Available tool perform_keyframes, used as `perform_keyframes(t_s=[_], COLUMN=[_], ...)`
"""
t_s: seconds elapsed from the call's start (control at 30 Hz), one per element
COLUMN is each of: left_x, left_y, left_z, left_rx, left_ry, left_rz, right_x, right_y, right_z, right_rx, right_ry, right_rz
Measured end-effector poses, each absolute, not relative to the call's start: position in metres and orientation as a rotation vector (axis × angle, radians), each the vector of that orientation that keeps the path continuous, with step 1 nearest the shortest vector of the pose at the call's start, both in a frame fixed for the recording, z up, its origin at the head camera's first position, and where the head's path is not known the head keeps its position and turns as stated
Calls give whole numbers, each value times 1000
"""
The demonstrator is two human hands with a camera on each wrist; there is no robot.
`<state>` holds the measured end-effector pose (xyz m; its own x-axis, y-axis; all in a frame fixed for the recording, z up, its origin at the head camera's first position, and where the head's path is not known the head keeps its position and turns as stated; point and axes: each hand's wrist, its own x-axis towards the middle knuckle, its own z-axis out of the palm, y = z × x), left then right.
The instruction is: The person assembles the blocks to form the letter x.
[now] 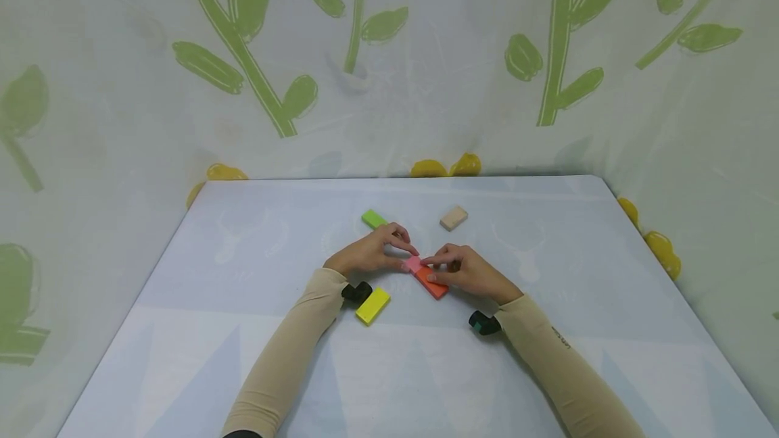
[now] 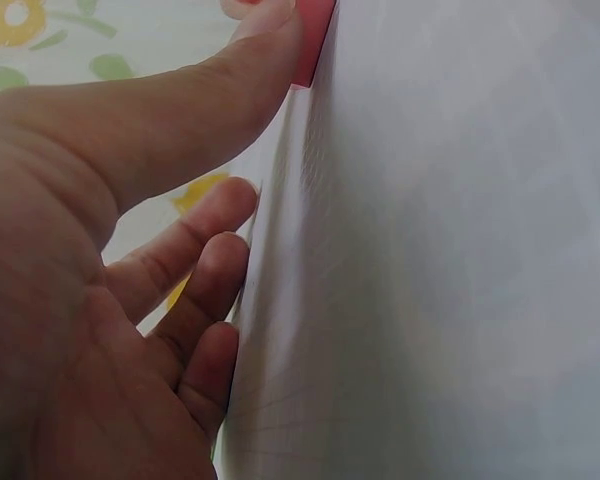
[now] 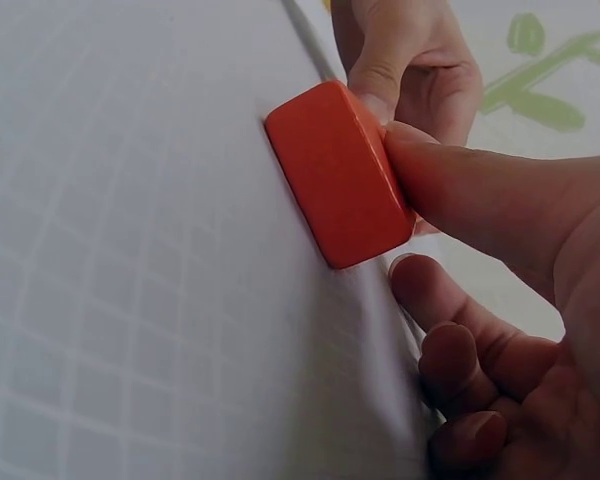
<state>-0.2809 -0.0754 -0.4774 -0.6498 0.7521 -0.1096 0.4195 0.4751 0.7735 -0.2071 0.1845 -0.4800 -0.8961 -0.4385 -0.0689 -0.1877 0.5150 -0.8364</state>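
A pink block (image 1: 413,263) and an orange block (image 1: 435,287) lie end to end in a slanting line near the middle of the table. My left hand (image 1: 372,251) pinches the pink block between thumb and index finger; in the left wrist view the thumb presses its side (image 2: 314,40). With thumb and index finger, my right hand (image 1: 468,272) holds the orange block by its long sides. The right wrist view shows the block's near end (image 3: 340,180) close up, low on the tabletop, and the left hand (image 3: 415,70) just beyond it.
A yellow block (image 1: 373,306) lies beside the left wrist. Behind the left hand is a light green block (image 1: 374,219), partly covered by it. Farther back on the right sits a plain wooden block (image 1: 453,218). A pale patterned cloth covers the table (image 1: 243,330), and a flowered curtain (image 1: 438,86) hangs behind.
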Motion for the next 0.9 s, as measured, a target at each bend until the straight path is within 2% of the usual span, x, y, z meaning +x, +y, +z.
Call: perform_keyframes(t_s=[0.67,0.9], left_x=[-283,-286], left_y=[-75,-75], left_z=[-480,-484], left_rx=[999,1086], left_ry=[2292,2305], left_rz=[1023,1008], right_x=[-207,-209], right_y=[183,185], right_z=[-477,-481], right_rx=[-493,-526], right_ry=[2488,2496], right_rz=[-1293,-1286])
